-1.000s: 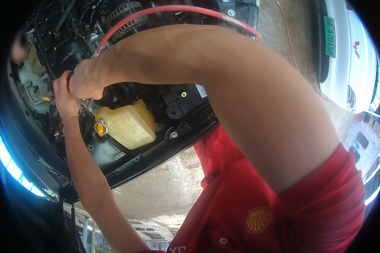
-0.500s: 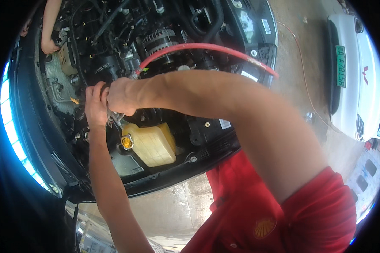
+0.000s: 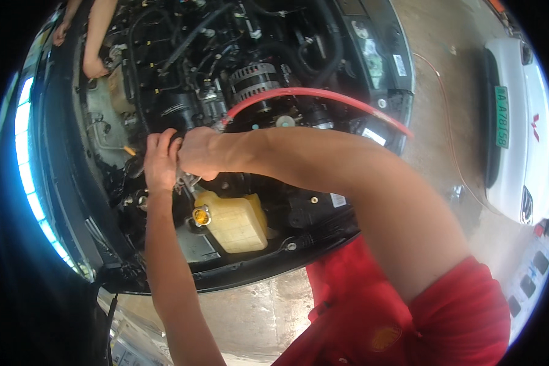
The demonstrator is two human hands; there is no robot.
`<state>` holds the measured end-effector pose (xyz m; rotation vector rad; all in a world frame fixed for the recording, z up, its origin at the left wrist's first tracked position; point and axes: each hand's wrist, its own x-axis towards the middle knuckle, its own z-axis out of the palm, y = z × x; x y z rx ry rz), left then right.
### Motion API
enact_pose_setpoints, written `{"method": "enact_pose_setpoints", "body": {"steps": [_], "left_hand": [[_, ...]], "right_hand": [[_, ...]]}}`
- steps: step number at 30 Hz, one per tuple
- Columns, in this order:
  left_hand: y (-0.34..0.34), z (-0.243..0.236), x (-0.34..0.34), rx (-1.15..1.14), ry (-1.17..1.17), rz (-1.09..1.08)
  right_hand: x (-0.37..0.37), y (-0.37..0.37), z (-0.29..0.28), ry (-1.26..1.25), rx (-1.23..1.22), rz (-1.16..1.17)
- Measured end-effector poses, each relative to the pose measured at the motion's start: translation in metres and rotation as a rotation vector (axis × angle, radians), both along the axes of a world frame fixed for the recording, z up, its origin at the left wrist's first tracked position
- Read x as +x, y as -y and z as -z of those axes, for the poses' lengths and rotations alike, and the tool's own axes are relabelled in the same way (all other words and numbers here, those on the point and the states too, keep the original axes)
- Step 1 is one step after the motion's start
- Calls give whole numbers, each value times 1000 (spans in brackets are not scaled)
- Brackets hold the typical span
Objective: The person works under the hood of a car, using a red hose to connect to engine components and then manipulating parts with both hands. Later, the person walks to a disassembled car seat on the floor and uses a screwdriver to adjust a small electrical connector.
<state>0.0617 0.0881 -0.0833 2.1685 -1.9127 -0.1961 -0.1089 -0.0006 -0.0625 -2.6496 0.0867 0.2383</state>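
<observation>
Both hands have shifted lower in view since earlier; left hand (image 3: 160, 163) and right hand (image 3: 196, 152) touch, fingers curled on a small metal part (image 3: 186, 180), just above the yellowish reservoir (image 3: 235, 221).

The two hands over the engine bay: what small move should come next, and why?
Probably keep both hands close and work on the part between them. The left hand and right hand meet just above the yellowish reservoir, with a small metal piece showing below them. What they grip is hidden, so a slow, small adjustment seems safest.
</observation>
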Motion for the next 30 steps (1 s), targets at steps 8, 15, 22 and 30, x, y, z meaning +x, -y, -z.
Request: {"method": "enact_pose_setpoints", "body": {"steps": [8,15,22,30], "left_hand": [[-1,-1,-1,21,-18,-26],[-1,-2,0,13,-41,-27],[-3,-5,0,-22,-46,-17],[-6,-3,5,-20,-42,-14]], "right_hand": [[3,-1,-3,-90,-31,-12],[2,-1,-6,-80,-35,1],[3,-2,-11,-79,-28,9],[9,-3,-13,-103,-73,-13]]}}
